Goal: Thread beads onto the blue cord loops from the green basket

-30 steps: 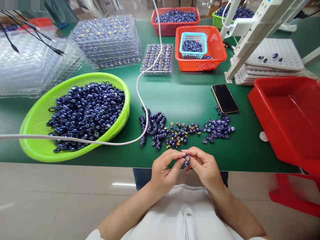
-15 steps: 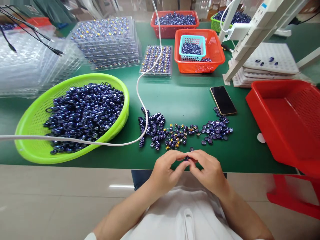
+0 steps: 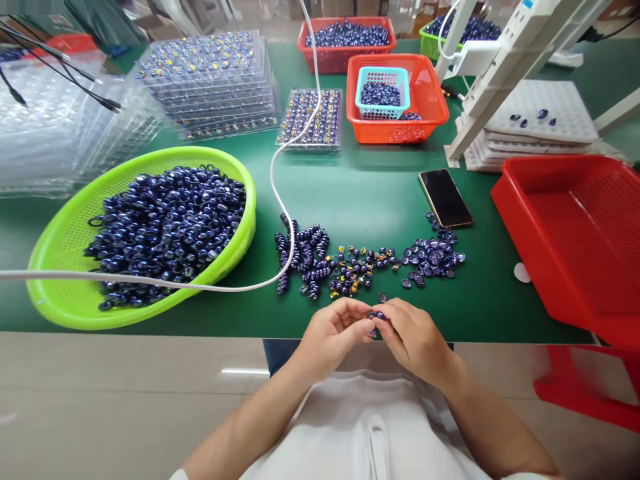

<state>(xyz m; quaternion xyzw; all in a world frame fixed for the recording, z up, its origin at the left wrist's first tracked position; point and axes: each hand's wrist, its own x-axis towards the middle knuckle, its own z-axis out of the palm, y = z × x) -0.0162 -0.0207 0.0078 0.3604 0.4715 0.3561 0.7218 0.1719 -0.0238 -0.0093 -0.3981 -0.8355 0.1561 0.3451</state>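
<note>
My left hand (image 3: 330, 339) and my right hand (image 3: 419, 339) meet at the table's front edge, fingertips pinched around a small glossy dark-blue piece (image 3: 376, 316). Fingers cover part of it, so its full shape is hidden. Just beyond the fingertips lies one loose flat dark oval piece (image 3: 383, 297). Ahead of my hands is a scatter of round dark beads with gold-coloured parts (image 3: 353, 273). To its left are ridged dark-blue stacks (image 3: 310, 257), and on the right a heap of flat dark ovals (image 3: 434, 257).
A lime-green basket (image 3: 240, 247) full of dark looped pieces stands left, crossed by a white cable (image 3: 278, 190). A phone (image 3: 446, 198) and a red basket (image 3: 540, 267) are on the right. Behind are clear bead trays (image 3: 200, 87) and an orange basket (image 3: 429, 97).
My fingers have shifted slightly around the small piece, and more of it shows between them. The loose oval beyond my fingertips is now more fully uncovered. The camera view has moved slightly.
</note>
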